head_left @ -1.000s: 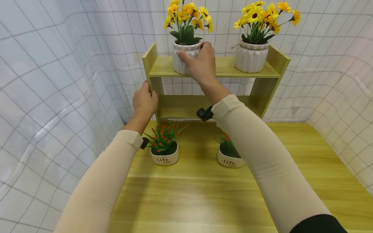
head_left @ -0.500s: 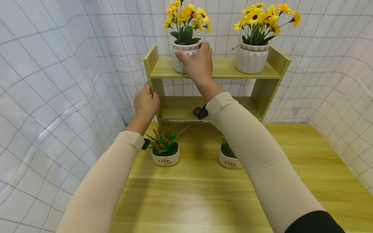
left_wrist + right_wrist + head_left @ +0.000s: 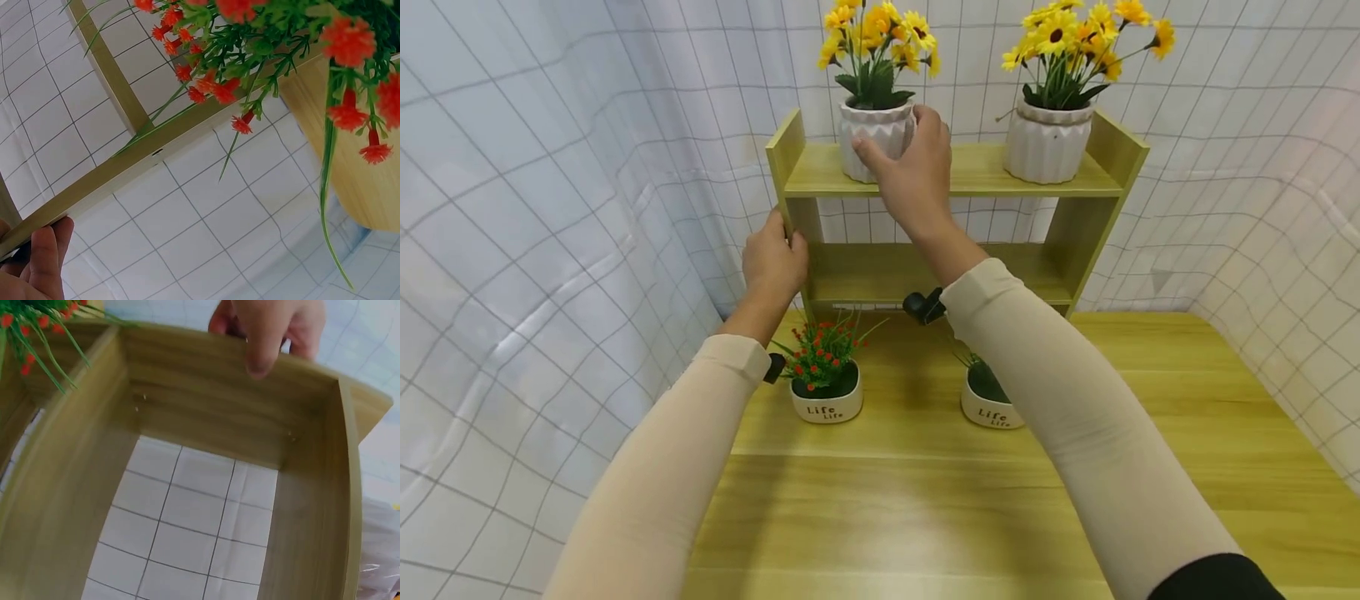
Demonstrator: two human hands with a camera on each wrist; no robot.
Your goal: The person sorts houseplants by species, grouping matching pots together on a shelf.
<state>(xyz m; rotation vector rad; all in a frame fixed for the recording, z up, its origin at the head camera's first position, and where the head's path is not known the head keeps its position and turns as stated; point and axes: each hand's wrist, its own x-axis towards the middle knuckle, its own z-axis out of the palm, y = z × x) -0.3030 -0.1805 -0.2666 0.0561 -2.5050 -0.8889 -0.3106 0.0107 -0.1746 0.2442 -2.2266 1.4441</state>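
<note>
In the head view, my right hand (image 3: 917, 171) grips a white ribbed flowerpot (image 3: 872, 137) of yellow flowers, thumb on its front and fingers round its right side. The pot stands upright near the left end of the upper board of a wooden shelf (image 3: 985, 193). My left hand (image 3: 775, 258) holds the shelf's left side panel, thumb at the front edge. The left wrist view catches fingertips (image 3: 47, 250) of that hand on the panel. In the right wrist view, the left hand (image 3: 275, 328) is on the panel's top edge, thumb inside.
A matching white flowerpot (image 3: 1048, 146) stands at the upper board's right end. On the wooden table (image 3: 865, 517), before the shelf, are two oval "Life" planters: the left planter (image 3: 827, 408) holds red flowers; the right planter (image 3: 988, 412) is partly behind my right sleeve. Gridded white cloth surrounds everything.
The flowerpot in my right hand has shifted slightly left along the upper board. My left hand keeps its grip on the side panel.
</note>
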